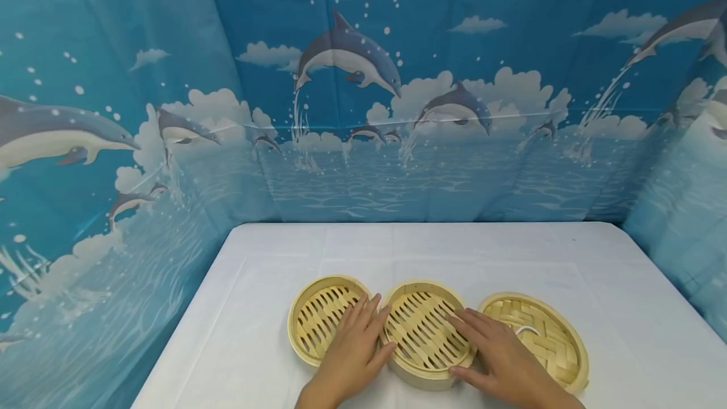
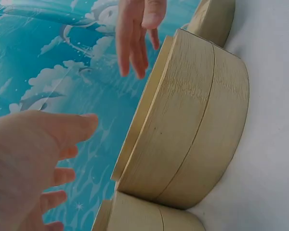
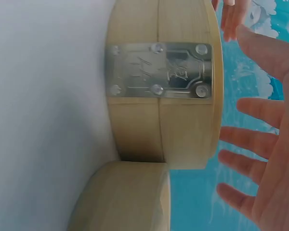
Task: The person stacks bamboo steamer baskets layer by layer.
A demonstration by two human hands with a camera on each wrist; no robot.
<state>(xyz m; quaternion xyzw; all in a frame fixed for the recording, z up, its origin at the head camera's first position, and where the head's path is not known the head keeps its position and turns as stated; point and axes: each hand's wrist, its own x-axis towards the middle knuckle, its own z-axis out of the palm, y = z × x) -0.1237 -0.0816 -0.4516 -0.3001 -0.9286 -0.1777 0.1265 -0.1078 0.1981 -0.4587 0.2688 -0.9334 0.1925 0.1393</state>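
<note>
Up close, the left hand [image 1: 354,349] and right hand [image 1: 500,352] flanked the middle bamboo steamer [image 1: 423,330], fingers extended and parted. Just left of it sat a second basket [image 1: 317,324]; to its right, a woven lid [image 1: 559,346]. White cloth [image 1: 255,302] lay beneath, a dolphin curtain [image 1: 363,175] behind.

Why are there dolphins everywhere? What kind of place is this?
Probably an indoor tabletop corner set up for filming, not the sea: a dolphin-printed curtain surrounds a white-covered table, where two bamboo steamer baskets sit.
</note>
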